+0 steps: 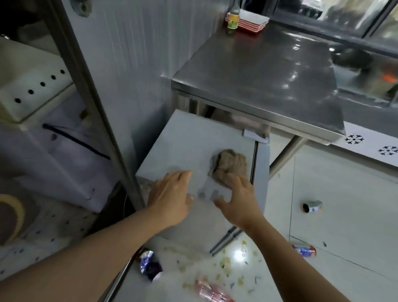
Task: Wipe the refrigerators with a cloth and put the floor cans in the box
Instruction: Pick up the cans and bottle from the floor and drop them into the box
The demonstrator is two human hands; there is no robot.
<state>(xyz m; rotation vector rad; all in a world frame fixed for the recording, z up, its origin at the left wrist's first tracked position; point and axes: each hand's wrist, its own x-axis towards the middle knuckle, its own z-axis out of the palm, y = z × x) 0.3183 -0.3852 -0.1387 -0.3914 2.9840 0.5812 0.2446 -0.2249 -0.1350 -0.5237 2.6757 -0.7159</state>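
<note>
Two bare hands reach over the flat top of a low white refrigerator (pixel 182 135) that stands under the near edge of a steel table (pixel 258 79). Left hand (pixel 169 195): palm down over the near left part of the top, fingers straight and close together, nothing held; whether it presses the surface cannot be told. Right hand (pixel 238 199): palm down, fingers spread apart, fingertips resting on the near edge of a crumpled brown-grey cloth (pixel 230 165); thumb out to the left, not curled round the cloth. Cloth lies bunched on the right part of the refrigerator top, beside the lid seam. Floor, white tile (pixel 355 210), with scattered small debris near the refrigerator's front corner. Cans on floor, four seen: crushed white can (pixel 311 205) to the right of the refrigerator; blue-and-red can (pixel 304 250) lying on its side nearer the camera, right of the right forearm; crumpled blue can (pixel 148 263) between the two forearms; pink-red can (pixel 215 294) lying on its side closest to the camera. All four well apart from both hands. Far corner of the table: stack of red-and-white trays (pixel 251 21) with a bottle (pixel 234 17) just beside it. Metal shelf post (pixel 96 109) runs diagonally at left.
</note>
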